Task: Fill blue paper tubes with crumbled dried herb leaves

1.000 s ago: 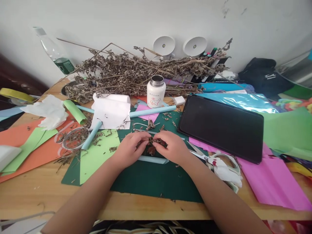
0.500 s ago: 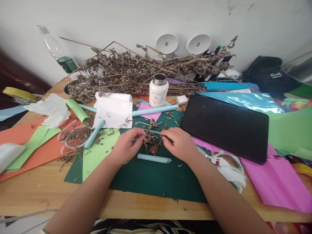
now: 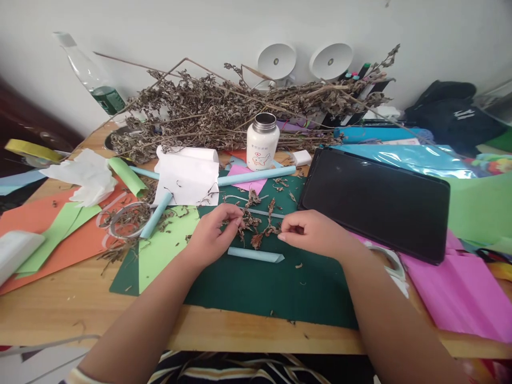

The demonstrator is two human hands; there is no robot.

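Note:
My left hand (image 3: 218,232) is closed in a pinch at the left side of a small heap of dried leaves (image 3: 250,220), and brown leaf bits show at its fingertips. To the right of the heap, my right hand (image 3: 314,234) has its thumb and fingers together beside a dried sprig (image 3: 270,221); whatever they may hold is hidden. A thin pale strip (image 3: 268,213) lies behind the leaves, between the hands. In front of them rests a short light-blue paper roll (image 3: 255,255) on the dark green mat (image 3: 264,288).
Behind my hands stand a white bottle (image 3: 263,144) and a large bundle of dried plants (image 3: 208,114). A black tablet (image 3: 376,202) lies to the right, over pink paper (image 3: 460,293). White paper (image 3: 188,181) and a tape roll (image 3: 130,220) are on the left.
My right hand has moved to the right, away from the left hand and off the thin strip. My left hand stays pinched by the leaves. The camera view has shifted slightly.

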